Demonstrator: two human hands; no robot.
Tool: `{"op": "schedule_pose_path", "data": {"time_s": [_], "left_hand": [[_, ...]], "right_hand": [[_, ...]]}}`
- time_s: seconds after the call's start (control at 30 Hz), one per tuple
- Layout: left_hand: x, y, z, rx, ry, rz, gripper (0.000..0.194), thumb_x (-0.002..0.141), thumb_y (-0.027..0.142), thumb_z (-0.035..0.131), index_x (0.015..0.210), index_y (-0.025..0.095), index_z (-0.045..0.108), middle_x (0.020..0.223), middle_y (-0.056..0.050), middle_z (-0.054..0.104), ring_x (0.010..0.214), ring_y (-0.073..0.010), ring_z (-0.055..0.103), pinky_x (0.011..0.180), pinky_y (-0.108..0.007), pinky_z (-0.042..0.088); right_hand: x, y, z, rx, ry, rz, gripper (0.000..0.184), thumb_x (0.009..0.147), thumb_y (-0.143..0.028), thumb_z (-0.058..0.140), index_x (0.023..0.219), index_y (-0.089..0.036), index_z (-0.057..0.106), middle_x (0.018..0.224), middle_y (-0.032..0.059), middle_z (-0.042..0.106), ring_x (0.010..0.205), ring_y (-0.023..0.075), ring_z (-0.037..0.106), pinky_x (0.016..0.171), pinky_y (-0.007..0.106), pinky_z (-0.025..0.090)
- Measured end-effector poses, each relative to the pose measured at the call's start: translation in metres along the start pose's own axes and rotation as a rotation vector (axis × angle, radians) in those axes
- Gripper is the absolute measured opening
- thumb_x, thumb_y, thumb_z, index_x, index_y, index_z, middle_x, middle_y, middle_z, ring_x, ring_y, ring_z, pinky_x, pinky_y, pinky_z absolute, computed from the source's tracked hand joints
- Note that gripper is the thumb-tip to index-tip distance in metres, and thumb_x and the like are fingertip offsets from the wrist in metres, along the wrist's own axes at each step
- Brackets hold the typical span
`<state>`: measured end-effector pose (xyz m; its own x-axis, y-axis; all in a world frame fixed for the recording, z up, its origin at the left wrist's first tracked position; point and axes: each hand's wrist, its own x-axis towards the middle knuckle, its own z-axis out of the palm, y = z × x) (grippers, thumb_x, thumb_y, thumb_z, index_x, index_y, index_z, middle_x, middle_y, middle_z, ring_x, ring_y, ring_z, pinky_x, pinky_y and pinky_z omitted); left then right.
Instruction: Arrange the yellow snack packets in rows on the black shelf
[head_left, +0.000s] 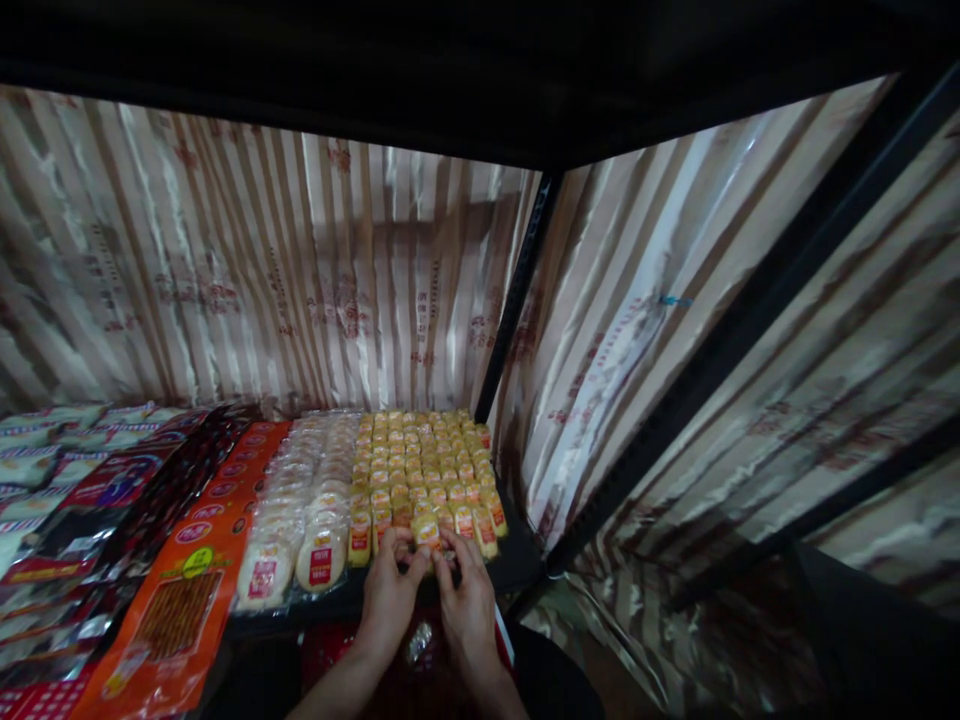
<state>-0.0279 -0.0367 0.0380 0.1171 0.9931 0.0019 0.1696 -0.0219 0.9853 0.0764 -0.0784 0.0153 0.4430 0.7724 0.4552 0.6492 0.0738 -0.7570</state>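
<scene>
My left hand (390,590) and my right hand (466,592) meet at the front of a block of small yellow wrapped snack packets (420,470). Between them is one yellow packet (427,529) with a red and white label, pinched by the fingertips of both hands from its two sides. The other packets stand in close rows on a dark shelf (517,550). Just left of them are two rows of round white rice crackers (321,555) in clear wrappers. Below my wrists lies a small shiny wrapped piece (420,640) over something red.
Orange snack bags (187,570) and dark bags (97,500) fill the shelf's left side. Black metal posts (521,290) rise at the corner and right. Striped, printed sheeting (360,260) hangs behind. A dark shelf (450,80) overhangs above.
</scene>
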Motion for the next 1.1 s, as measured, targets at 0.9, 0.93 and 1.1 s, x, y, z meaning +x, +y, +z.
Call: {"op": "schedule_pose_path", "data": {"time_s": [0.9, 0.93, 1.1], "left_hand": [[0.155, 0.089, 0.141, 0.376, -0.144, 0.264, 0.03, 0.078, 0.014, 0.055, 0.108, 0.016, 0.057, 0.098, -0.004, 0.066, 0.089, -0.0141, 0.06, 0.083, -0.026, 0.044], [0.16, 0.088, 0.148, 0.39, -0.155, 0.276, 0.03, 0.078, 0.014, 0.055, 0.108, 0.016, 0.057, 0.096, -0.003, 0.066, 0.087, -0.0138, 0.06, 0.082, -0.026, 0.045], [0.178, 0.074, 0.176, 0.463, -0.214, 0.329, 0.028, 0.078, 0.015, 0.054, 0.106, 0.018, 0.058, 0.09, -0.002, 0.067, 0.082, -0.0139, 0.061, 0.077, -0.025, 0.045]], "right_hand": [[0.075, 0.114, -0.013, -0.05, -0.024, 0.198, 0.06, 0.089, -0.047, 0.03, 0.135, -0.01, 0.039, 0.141, 0.0132, 0.039, 0.132, 0.0226, 0.034, 0.11, 0.045, 0.027], [0.074, 0.116, -0.013, -0.055, -0.022, 0.188, 0.059, 0.089, -0.046, 0.029, 0.134, -0.009, 0.039, 0.14, 0.0138, 0.04, 0.131, 0.0226, 0.035, 0.109, 0.045, 0.027], [0.073, 0.12, -0.011, -0.074, 0.015, 0.133, 0.055, 0.09, -0.042, 0.03, 0.133, -0.01, 0.042, 0.138, 0.0141, 0.043, 0.129, 0.0227, 0.038, 0.107, 0.045, 0.032]]}}
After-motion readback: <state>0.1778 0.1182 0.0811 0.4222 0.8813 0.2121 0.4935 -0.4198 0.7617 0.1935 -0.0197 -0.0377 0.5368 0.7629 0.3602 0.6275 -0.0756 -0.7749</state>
